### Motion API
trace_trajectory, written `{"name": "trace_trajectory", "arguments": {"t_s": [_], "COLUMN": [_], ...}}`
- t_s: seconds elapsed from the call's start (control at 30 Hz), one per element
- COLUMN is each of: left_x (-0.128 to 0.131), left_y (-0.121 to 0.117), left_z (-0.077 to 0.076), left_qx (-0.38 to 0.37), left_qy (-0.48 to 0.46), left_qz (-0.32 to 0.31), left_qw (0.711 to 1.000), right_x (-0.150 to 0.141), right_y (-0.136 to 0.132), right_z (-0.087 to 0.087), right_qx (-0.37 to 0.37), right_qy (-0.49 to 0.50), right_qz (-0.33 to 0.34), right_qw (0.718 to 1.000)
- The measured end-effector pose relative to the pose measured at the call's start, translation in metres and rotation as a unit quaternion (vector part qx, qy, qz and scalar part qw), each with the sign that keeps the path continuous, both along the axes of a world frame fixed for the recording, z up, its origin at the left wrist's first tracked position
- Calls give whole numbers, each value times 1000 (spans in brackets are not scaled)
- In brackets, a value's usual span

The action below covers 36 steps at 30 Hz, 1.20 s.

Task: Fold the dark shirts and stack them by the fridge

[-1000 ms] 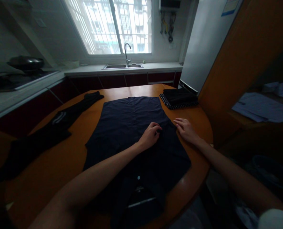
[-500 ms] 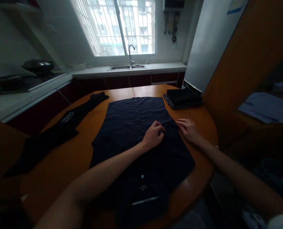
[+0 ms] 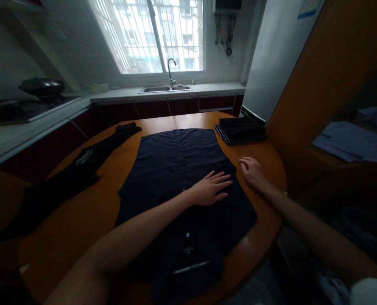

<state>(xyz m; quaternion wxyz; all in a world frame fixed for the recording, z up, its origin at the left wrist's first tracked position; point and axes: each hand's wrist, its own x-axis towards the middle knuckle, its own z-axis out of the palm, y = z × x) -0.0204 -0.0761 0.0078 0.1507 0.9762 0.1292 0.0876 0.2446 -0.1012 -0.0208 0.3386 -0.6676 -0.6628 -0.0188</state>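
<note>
A dark navy button-up shirt [image 3: 169, 165] lies spread out on the wooden table, its collar and a pale button toward me. My left hand [image 3: 210, 189] rests flat on the right half of the shirt, palm down with fingers spread. Just off the shirt's right edge, my right hand [image 3: 252, 173] lies on the tabletop. Its fingers are loosely bent, and I see nothing held in them.
On the table's left side lies a black garment [image 3: 89, 161] with white stripes. A stack of folded dark clothes [image 3: 241, 129] sits at the far right of the table [image 3: 64, 224]. Behind are a sink [image 3: 166, 89], a counter and a stove with a wok [image 3: 42, 86].
My left hand has gone from curled fingers to lying flat and spread on the shirt. My right hand has drawn slightly away from the shirt's edge, its fingers bending a little. The view shifted slightly.
</note>
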Motion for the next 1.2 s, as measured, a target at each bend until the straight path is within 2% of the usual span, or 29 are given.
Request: {"name": "trace_trajectory", "arguments": {"t_s": [0.13, 0.27, 0.5, 0.8, 0.9, 0.97, 1.07, 1.2], "left_x": [1, 1, 2, 1, 5, 12, 27, 40], "left_y": [0, -4, -9, -10, -3, 6, 21, 33], "left_z": [0, 0, 3, 3, 6, 8, 7, -4], "left_qx": [5, 17, 38, 31, -7, -24, -1, 30], "left_qy": [-4, 11, 35, 33, 25, 18, 30, 36], "left_qz": [-1, 1, -7, -12, -5, 24, 59, 58], "left_qw": [1000, 1000, 999, 999, 1000, 999, 998, 997], "right_x": [-3, 1, 16, 12, 8, 5, 1, 2], "right_y": [0, 4, 25, 24, 21, 18, 15, 13], "right_z": [5, -2, -23, -20, -15, -11, -8, -10], "right_qx": [19, -17, -38, -49, -56, -54, -43, -25], "right_qy": [11, 4, -1, -29, -28, -19, -1, 16], "right_qz": [75, 90, 73, -30, -44, -45, -42, -32], "right_qw": [997, 996, 997, 998, 997, 997, 998, 999]}}
